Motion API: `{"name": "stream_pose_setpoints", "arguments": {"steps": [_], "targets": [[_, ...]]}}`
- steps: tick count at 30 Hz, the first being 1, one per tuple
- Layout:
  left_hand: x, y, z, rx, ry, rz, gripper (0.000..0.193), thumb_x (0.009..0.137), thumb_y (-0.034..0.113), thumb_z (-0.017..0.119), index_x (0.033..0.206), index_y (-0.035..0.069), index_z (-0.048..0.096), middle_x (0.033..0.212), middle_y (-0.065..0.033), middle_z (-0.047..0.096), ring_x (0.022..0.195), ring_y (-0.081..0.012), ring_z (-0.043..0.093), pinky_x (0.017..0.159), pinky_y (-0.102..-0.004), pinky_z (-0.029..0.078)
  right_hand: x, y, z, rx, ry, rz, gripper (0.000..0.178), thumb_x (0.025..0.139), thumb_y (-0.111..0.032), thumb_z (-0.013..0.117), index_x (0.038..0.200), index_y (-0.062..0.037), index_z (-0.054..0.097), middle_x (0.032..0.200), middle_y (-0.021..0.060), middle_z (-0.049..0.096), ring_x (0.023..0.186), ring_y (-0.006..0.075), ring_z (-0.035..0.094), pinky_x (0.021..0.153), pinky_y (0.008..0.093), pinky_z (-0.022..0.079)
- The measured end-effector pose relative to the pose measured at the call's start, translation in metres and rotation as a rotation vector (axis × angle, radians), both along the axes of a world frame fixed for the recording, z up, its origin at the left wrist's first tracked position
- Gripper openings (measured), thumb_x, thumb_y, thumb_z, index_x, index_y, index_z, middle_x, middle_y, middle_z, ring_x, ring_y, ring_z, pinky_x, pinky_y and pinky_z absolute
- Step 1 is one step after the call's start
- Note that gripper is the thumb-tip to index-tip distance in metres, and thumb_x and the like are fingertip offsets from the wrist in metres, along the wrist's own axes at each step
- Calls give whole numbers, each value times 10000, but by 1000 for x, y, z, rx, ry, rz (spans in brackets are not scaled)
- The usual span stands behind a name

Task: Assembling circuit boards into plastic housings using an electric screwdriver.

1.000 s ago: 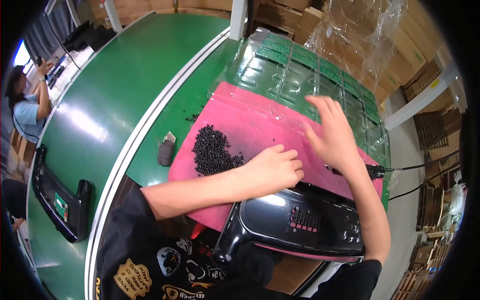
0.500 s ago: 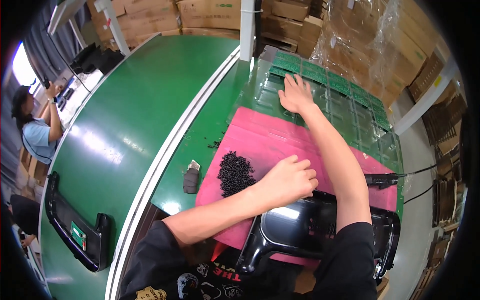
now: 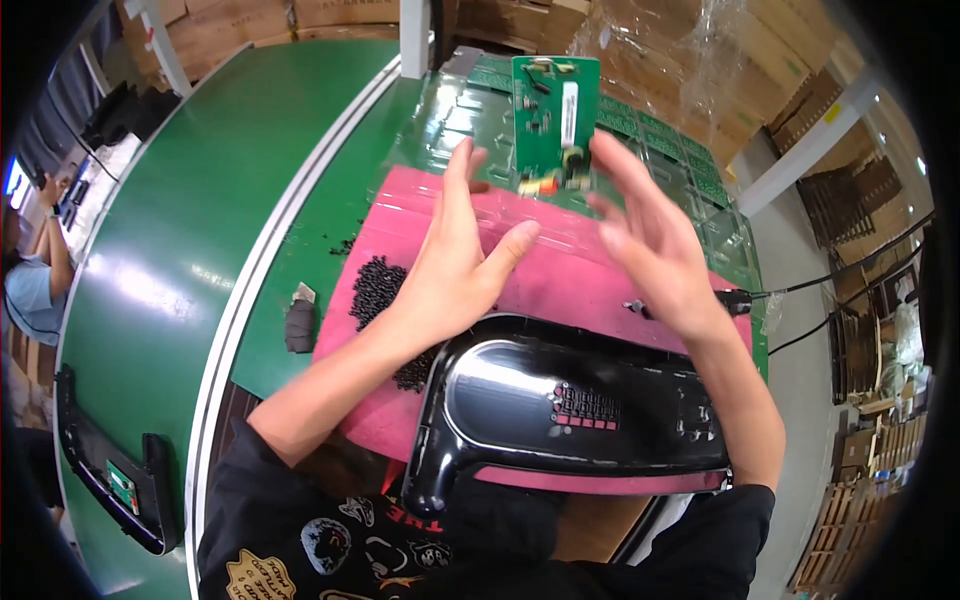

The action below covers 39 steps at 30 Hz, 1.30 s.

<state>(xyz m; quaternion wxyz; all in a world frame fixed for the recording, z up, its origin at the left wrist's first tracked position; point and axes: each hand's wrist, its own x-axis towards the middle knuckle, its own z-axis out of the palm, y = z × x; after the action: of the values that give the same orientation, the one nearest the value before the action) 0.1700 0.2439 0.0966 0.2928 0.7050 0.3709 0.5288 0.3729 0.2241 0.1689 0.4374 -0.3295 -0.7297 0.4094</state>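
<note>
A green circuit board (image 3: pixel 543 125) stands upright above the pink mat (image 3: pixel 570 270), components facing me. My right hand (image 3: pixel 660 255) grips its right edge with the fingertips. Just left of the board, my left hand (image 3: pixel 455 250) is open, thumb spread from the stretched fingers, and appears apart from it. Below both hands lies a glossy black plastic housing (image 3: pixel 510 395) with a grid of small openings. Small black screws (image 3: pixel 376 292) are heaped on the mat beside my left forearm, which hides some of them.
Clear plastic trays with more green boards (image 3: pixel 700 170) lie at the back right. A black corded tool (image 3: pixel 735 301) rests at the mat's right edge. A dark wrapped object (image 3: pixel 300 325) sits left of the mat. Another black housing (image 3: pixel 85 465) holding a board lies across the white rail.
My right hand has come back from the trays holding a circuit board. My left hand has risen and opened toward it, uncovering more of the housing. The view has shifted right.
</note>
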Motion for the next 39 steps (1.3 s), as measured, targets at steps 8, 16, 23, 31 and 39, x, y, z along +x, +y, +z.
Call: {"name": "stream_pose_setpoints", "arguments": {"steps": [8,16,23,31,39], "targets": [[-2,-42,30,-402,44,-920,370,966,87,497,1315,-28,461,881,-94,672,721,-177,660,654,-313,536,19,-105,-12,349,-186,-364,900,751,-1,780,1471,35,241,1458,196,377,1209,255,516,956,370,478],[4,-47,26,-457,611,-1363,372,882,36,566,1254,35,572,698,-157,655,552,-318,617,493,-380,464,42,-167,-31,279,-527,-343,217,714,73,657,931,79,653,643,87,592,463,177,523,437,287,432],[8,-54,13,-267,415,-1077,548,704,249,861,1161,27,654,832,-73,673,630,-163,643,532,-257,533,56,-200,-45,-158,-283,-495,117,839,60,615,948,71,658,738,116,704,565,99,654,488,193,487],[12,-58,6,-81,453,-964,620,615,174,870,1172,19,645,940,-75,662,708,-187,646,533,-265,523,70,-196,-53,-350,-58,-420,377,763,-49,784,1087,56,622,882,109,713,758,123,684,696,245,553],[15,-51,3,-16,562,-789,634,588,127,837,1173,-15,641,961,-108,663,703,-182,635,505,-248,489,86,-162,-68,-129,-412,-356,570,604,-132,877,1112,-23,644,1032,112,683,912,241,678,858,333,520]]}}
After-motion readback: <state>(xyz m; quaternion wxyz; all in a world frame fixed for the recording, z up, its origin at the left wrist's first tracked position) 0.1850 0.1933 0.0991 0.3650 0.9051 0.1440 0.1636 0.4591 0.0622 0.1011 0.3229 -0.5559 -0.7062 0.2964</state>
